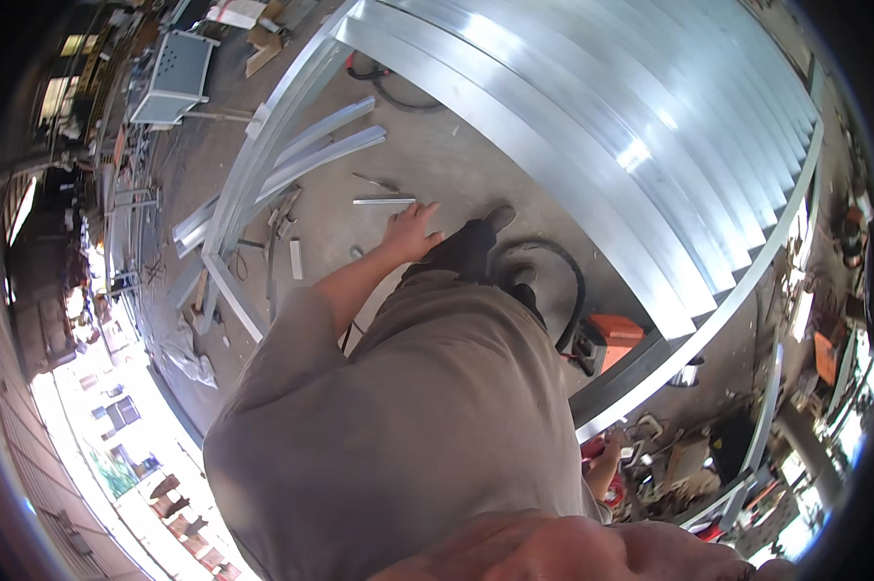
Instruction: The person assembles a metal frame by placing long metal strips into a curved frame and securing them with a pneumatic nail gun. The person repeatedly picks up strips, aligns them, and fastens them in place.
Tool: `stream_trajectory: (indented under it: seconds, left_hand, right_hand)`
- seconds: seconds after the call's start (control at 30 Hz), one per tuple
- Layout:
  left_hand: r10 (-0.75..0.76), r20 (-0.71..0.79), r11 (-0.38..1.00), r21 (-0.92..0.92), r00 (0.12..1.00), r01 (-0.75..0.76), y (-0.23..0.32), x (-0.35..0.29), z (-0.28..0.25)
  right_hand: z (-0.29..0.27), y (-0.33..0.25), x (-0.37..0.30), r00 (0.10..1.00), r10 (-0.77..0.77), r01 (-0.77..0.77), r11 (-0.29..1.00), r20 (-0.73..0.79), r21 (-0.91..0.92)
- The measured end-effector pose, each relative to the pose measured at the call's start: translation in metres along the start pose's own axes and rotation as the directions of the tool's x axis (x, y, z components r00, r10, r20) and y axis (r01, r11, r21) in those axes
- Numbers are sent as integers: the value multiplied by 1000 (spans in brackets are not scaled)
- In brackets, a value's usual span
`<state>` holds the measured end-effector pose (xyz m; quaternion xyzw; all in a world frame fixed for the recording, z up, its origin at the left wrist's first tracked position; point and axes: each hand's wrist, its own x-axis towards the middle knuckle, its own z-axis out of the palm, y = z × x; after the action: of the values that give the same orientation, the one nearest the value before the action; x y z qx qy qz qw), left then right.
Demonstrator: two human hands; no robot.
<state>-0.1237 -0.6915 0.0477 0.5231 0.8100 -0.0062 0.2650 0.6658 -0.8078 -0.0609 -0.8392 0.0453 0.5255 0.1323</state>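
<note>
My left hand (413, 234) hangs in the air over the floor by my dark trousers, with its fingers apart and nothing in it. A short pale metal strip (384, 200) lies on the floor just beyond its fingertips. A thin dark tool (375, 181), too small to name, lies past that strip. My right hand (607, 449) shows small at the right side of my body, next to something red. Its fingers are too unclear to tell whether it grips that thing. In front of me is a large metal frame carrying a row of long, shiny metal slats (553, 116).
Loose metal profiles (311, 155) lie across the frame's left side bar (253, 165). Near my feet are a black cable (577, 281) and an orange box-shaped thing (616, 334). A grey cabinet (176, 77) stands far left. Tools and scrap clutter the right side.
</note>
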Motion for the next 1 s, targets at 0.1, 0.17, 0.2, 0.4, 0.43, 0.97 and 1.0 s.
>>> stream_trajectory:
  seconds: [0.1, 0.17, 0.2, 0.4, 0.43, 0.97, 1.0]
  left_hand:
    - [-51, 40, 995, -88, 998, 54, -8, -20, 10]
    - [-53, 53, 993, -101, 997, 58, -9, -24, 15]
    - [-65, 77, 993, -88, 995, 72, -9, -26, 19]
    - [-15, 145, 967, -250, 989, 51, -38, -33, 45]
    - [16, 141, 963, -269, 990, 23, -48, -34, 49]
    - [14, 110, 794, -605, 994, 56, -290, -55, 12]
    - [-31, 133, 783, -613, 991, 107, -303, -62, 7]
  right_hand:
    - [3, 6, -4, 999, 27, -27, 1000, 40, 12]
    - [7, 9, -10, 999, 49, -48, 997, 18, -60]
    - [5, 9, -16, 998, 27, -25, 999, 57, -46]
    - [35, 30, -68, 997, -3, 4, 1000, -75, 17]
    - [40, 30, -76, 996, -25, 25, 1000, -88, -5]
    - [187, 12, -205, 714, -670, -166, 123, -205, -978]
    - [211, 8, -209, 707, -699, -177, -24, -110, -984]
